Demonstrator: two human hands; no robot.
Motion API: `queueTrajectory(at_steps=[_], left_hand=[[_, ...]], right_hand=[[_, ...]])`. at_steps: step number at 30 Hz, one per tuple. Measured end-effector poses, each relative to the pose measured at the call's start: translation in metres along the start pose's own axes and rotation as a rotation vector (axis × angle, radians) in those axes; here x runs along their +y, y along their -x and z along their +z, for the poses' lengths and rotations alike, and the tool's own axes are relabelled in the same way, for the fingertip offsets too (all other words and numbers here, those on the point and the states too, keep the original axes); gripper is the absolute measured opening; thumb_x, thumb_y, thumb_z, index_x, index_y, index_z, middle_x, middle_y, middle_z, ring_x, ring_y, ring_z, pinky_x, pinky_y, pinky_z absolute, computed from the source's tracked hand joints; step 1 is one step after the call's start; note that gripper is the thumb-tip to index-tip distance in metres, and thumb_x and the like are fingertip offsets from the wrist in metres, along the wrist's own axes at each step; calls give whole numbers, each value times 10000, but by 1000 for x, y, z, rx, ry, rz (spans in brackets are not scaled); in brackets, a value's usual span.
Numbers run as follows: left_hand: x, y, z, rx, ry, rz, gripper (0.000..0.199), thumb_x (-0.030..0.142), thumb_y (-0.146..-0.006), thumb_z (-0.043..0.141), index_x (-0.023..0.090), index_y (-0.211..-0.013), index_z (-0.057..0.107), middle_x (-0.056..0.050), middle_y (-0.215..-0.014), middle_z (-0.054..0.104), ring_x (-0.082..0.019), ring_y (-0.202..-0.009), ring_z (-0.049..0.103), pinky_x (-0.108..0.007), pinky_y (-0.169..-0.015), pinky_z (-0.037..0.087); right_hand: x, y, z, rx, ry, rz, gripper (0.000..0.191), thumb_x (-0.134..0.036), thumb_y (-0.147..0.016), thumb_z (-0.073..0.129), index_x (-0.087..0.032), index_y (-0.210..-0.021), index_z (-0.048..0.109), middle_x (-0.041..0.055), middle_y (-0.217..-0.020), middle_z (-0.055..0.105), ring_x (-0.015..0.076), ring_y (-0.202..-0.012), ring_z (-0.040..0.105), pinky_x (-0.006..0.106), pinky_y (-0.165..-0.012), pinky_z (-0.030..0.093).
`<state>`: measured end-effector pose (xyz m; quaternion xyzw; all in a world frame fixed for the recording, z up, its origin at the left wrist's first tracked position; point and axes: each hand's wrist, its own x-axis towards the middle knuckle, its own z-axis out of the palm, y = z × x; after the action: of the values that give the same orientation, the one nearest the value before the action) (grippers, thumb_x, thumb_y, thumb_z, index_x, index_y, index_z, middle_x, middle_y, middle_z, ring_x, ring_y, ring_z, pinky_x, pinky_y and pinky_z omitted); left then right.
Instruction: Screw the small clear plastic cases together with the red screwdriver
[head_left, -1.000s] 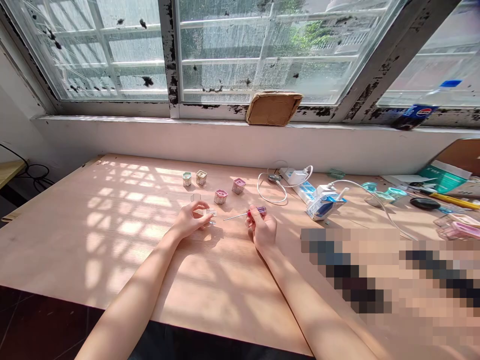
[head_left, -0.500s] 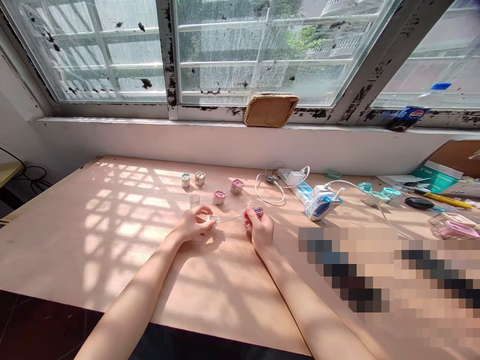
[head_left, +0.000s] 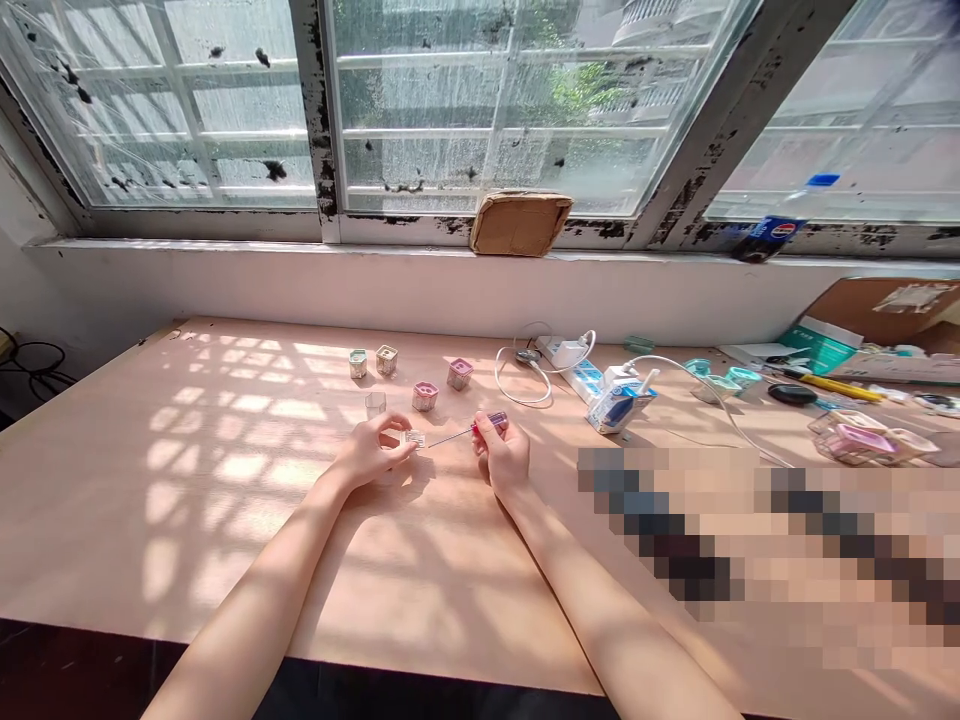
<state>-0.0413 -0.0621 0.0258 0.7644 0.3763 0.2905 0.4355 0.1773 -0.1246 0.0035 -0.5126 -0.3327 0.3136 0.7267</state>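
Observation:
Between the thumb and fingers of my left hand is a small clear plastic piece, held just above the table. My right hand is closed round the red-and-purple handle of a screwdriver. Its thin shaft points left, with the tip close to the clear piece; whether they touch I cannot tell. Behind my left hand stands a clear hexagonal cup. Farther back are small hexagonal boxes: a green-topped one, a beige-topped one and two pink-topped ones, a nearer box and a farther box.
A white power strip with cables and a blue-and-white carton stand right of my hands. Farther right are teal pieces, a yellow tool, pink-lidded boxes and a cardboard box. A cola bottle leans on the sill.
The whole view has shifted, so things appear farther left. My hands keep the same grips, and the screwdriver tip stays by the clear piece.

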Motion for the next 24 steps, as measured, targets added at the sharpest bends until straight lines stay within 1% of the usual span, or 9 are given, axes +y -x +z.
queueTrajectory(at_steps=[3, 9, 13, 17, 20, 24], left_hand=[[-1, 0, 2, 5, 0, 29, 297, 443, -821, 719, 238, -1027, 659, -63, -1126, 717, -196, -884, 750, -292, -784, 611], [-4, -7, 14, -27, 59, 108, 286, 452, -810, 723, 223, -969, 659, -52, -1054, 714, -179, -862, 723, -288, -787, 615], [-4, -9, 18, -25, 107, 78, 362, 495, -805, 728, 209, -1013, 652, -72, -1077, 712, -186, -868, 726, -296, -770, 613], [-3, -9, 18, 28, 124, 64, 392, 503, -800, 730, 194, -1020, 632, -72, -1073, 713, -174, -838, 726, -281, -742, 600], [-1, -9, 17, 75, 102, 87, 350, 477, -819, 712, 203, -1020, 628, -50, -1039, 730, -159, -812, 728, -270, -759, 593], [-1, -10, 17, 110, 116, 87, 326, 459, -829, 698, 209, -1023, 623, -47, -1057, 739, -165, -861, 743, -277, -808, 601]], right_hand=[[-2, 1, 2, -3, 21, -9, 490, -640, -679, 800, -200, -715, 588, -21, -568, 558, 101, -467, 450, 242, -416, 373], [-1, -1, -1, 8, 65, -26, 480, -637, -718, 757, -206, -665, 553, -26, -544, 526, 99, -457, 430, 244, -422, 358], [-2, -1, -4, 16, 92, -41, 483, -637, -726, 754, -209, -656, 542, -29, -533, 520, 104, -460, 425, 245, -426, 344], [-5, 1, -3, -8, 124, -64, 484, -647, -711, 775, -205, -691, 577, -28, -544, 537, 114, -480, 437, 252, -448, 354], [-6, 4, 0, -42, 144, -80, 484, -649, -704, 789, -206, -705, 592, -23, -564, 552, 121, -504, 454, 255, -469, 365], [-6, 6, 1, -54, 183, -99, 503, -677, -714, 774, -206, -720, 600, -10, -597, 570, 131, -534, 477, 255, -479, 371]])
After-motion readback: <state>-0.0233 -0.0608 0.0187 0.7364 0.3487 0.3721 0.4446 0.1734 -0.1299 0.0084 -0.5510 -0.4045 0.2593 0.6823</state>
